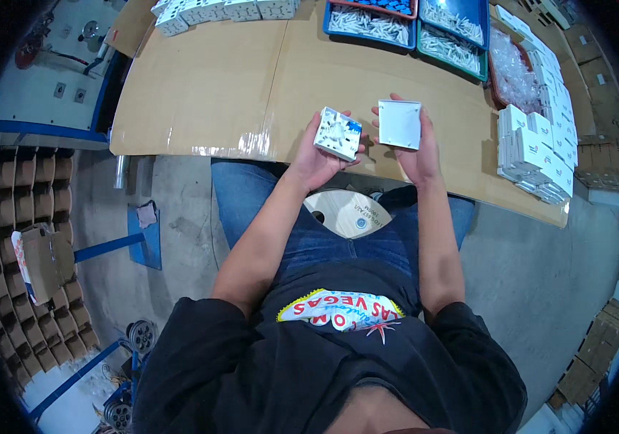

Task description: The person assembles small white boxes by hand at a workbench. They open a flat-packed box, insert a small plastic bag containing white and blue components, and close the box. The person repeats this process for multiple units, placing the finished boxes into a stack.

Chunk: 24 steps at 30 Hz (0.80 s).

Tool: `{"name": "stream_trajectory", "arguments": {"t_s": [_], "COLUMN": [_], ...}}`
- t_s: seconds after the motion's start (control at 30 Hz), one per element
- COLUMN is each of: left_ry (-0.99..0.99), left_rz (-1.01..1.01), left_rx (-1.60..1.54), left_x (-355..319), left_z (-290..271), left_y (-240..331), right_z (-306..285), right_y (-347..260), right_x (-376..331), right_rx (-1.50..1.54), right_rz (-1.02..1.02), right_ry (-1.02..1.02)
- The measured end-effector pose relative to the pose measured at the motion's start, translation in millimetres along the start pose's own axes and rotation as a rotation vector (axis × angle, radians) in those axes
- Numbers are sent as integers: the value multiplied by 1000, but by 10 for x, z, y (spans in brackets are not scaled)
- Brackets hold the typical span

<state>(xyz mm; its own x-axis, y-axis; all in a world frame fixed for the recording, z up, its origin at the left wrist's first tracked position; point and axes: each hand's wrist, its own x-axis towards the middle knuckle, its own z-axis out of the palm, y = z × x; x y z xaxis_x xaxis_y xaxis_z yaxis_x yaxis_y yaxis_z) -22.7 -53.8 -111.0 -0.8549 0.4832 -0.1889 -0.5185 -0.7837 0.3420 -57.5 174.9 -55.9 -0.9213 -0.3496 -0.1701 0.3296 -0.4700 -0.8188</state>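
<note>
My left hand (312, 160) holds a small square white box (338, 134), tilted, with its fingers wrapped round the sides. White pieces and a bit of blue show on its upper face; I cannot make out what they are. In my right hand (422, 158) lies a square white lid or shallow tray (399, 124), its plain face up and its rim raised. The two pieces are apart, side by side above the table's near edge. Both hands are closed round what they hold.
A cardboard-covered table (201, 94) spans the front. At its back stand a blue tray (371, 27) of white plastic pieces and a green tray (454, 52) with more. Stacked white boxes (537, 155) line the right side, near clear plastic bags (512, 65). More patterned boxes (223, 11) stand at back left.
</note>
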Motion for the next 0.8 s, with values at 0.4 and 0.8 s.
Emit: {"name": "stream_trajectory", "arguments": {"t_s": [0.4, 0.8], "left_ry": [264, 319], "left_rz": [10, 16], "left_rx": [210, 256], "left_x": [-26, -23], "left_z": [146, 77], "left_y": [-105, -114], "right_z": [377, 397], "right_y": [367, 493], "right_x": [-49, -25], "right_rx": [-1176, -1225], "right_rz": [-651, -692], "right_ry": [-76, -88]}}
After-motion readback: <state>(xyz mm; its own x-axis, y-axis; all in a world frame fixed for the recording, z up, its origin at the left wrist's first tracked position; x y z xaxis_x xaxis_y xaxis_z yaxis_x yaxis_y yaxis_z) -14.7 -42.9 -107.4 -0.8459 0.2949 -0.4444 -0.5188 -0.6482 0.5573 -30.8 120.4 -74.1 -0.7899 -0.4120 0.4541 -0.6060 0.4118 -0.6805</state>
